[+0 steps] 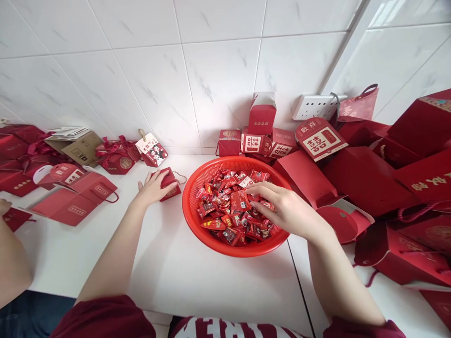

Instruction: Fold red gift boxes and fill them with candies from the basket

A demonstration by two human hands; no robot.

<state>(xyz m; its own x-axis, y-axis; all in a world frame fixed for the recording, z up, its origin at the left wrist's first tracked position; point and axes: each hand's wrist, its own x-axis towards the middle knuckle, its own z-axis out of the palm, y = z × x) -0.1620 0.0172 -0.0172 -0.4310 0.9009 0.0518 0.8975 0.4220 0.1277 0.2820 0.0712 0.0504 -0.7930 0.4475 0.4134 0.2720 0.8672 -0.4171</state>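
Note:
A small red gift box [171,188] with a thin cord loop stands on the white table, left of the basket. My left hand [151,188] is closed around its left side, fingers behind and thumb in front. A round red plastic basket [188,206] holds a heap of small red-wrapped candies [225,220]. My right hand [282,204] reaches over the basket's right side, palm down. Its fingers and thumb are apart, with the tips at a flat red packet [240,201] on top of the heap. Nothing is visibly gripped there.
Several red boxes [259,115] stand against the tiled wall, near a white power strip [313,107]. More red boxes [362,173] pile up at right. At left are ribboned boxes [118,155], a brown carton [79,148] and another person's arm [14,263].

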